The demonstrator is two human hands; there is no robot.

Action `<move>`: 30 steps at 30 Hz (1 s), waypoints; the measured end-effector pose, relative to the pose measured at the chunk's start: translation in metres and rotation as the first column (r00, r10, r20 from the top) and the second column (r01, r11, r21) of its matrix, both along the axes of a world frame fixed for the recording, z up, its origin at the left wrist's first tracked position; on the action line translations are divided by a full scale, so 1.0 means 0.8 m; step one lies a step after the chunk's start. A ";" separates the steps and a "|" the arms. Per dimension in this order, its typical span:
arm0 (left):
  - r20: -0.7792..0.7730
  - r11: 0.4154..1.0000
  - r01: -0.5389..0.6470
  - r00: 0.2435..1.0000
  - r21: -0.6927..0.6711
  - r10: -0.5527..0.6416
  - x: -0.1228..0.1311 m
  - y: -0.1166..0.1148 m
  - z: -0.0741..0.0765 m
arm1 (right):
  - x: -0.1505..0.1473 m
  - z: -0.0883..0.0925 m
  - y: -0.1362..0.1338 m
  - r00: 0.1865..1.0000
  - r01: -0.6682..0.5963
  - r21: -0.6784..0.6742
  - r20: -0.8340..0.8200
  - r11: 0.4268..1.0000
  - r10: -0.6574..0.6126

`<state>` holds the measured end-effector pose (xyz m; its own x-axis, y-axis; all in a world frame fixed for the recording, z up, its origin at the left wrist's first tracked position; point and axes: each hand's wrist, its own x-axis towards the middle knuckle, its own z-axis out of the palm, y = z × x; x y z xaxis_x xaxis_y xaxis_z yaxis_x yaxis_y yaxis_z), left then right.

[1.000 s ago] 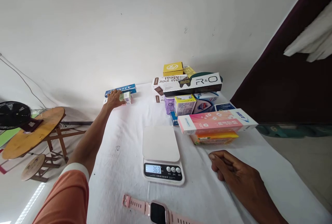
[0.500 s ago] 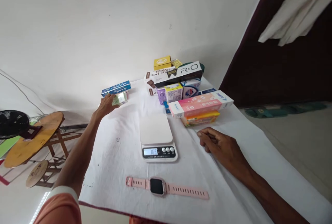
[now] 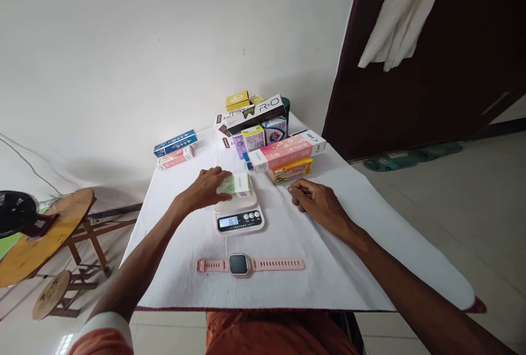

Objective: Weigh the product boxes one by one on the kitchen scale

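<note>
My left hand point(image 3: 209, 188) is closed around the left end of a small green and white box point(image 3: 241, 184) at the weighing plate of a white kitchen scale point(image 3: 238, 218). Whether the box touches the plate I cannot tell. The scale's display reads 363. My right hand point(image 3: 316, 201) rests on the white cloth right of the scale, its fingers curled in with nothing seen in them. Just beyond it lies an orange and yellow box point(image 3: 292, 171), under a long pink and white box point(image 3: 283, 155). A pink-strapped smartwatch point(image 3: 239, 264) lies stretched out in front of the scale.
At the back left are a blue box point(image 3: 175, 143) and a pink box point(image 3: 176, 158). Several cartons, including a long R&O box point(image 3: 258, 115) and a yellow box point(image 3: 237, 101), are piled at the back. A stool point(image 3: 51, 295) and a wooden table point(image 3: 78, 207) stand left.
My left hand has carried the green and white box from the back left to the scale, uncovering the pink box there. My right hand stays curled on the cloth. The view has shifted.
</note>
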<state>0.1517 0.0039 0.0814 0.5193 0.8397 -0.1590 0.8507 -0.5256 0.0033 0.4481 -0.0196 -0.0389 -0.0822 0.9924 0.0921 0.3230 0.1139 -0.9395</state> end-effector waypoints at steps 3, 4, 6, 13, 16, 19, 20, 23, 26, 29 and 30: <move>0.009 1.000 0.008 1.000 -0.018 -0.008 0.004 0.003 -0.005 | 0.001 -0.003 0.002 1.000 -0.012 -0.001 -0.002 1.000 0.012; 0.027 1.000 0.009 1.000 -0.014 -0.008 0.001 0.004 -0.005 | 0.002 -0.003 0.003 1.000 -0.014 -0.004 -0.002 1.000 0.014; 0.091 1.000 0.005 0.996 0.005 -0.006 -0.007 0.005 -0.002 | 0.002 -0.004 0.003 1.000 -0.014 -0.011 -0.007 1.000 0.014; 0.174 0.999 -0.033 0.984 0.037 0.026 -0.017 0.004 -0.003 | 0.001 -0.001 0.002 1.000 -0.009 -0.016 -0.007 1.000 0.009; 0.114 0.999 -0.042 0.993 0.014 0.040 -0.014 0.001 -0.015 | 0.000 -0.002 0.002 1.000 -0.014 0.007 -0.010 1.000 0.014; 0.151 0.999 -0.046 0.988 0.012 0.043 -0.016 -0.001 -0.013 | 0.000 -0.004 0.003 1.000 -0.009 0.023 -0.015 1.000 0.009; 0.180 0.999 -0.043 0.983 0.014 0.040 -0.017 -0.001 -0.007 | 0.000 -0.004 0.004 1.000 -0.008 0.020 -0.018 1.000 0.009; 0.276 0.998 -0.018 0.961 0.066 -0.001 -0.007 0.007 0.021 | -0.001 -0.003 0.005 1.000 -0.014 0.000 -0.024 1.000 0.014; 0.351 0.983 0.016 0.933 0.183 -0.081 0.026 0.029 0.050 | 0.000 -0.001 0.005 1.000 -0.010 -0.008 -0.026 1.000 0.009; 0.384 0.963 0.024 0.914 0.267 -0.129 0.073 0.061 0.063 | 0.000 0.001 0.003 1.000 -0.002 0.003 -0.031 1.000 0.002; 0.387 0.959 0.026 0.912 0.281 -0.138 0.090 0.072 0.064 | 0.000 0.002 0.002 0.999 -0.004 0.008 -0.031 1.000 0.004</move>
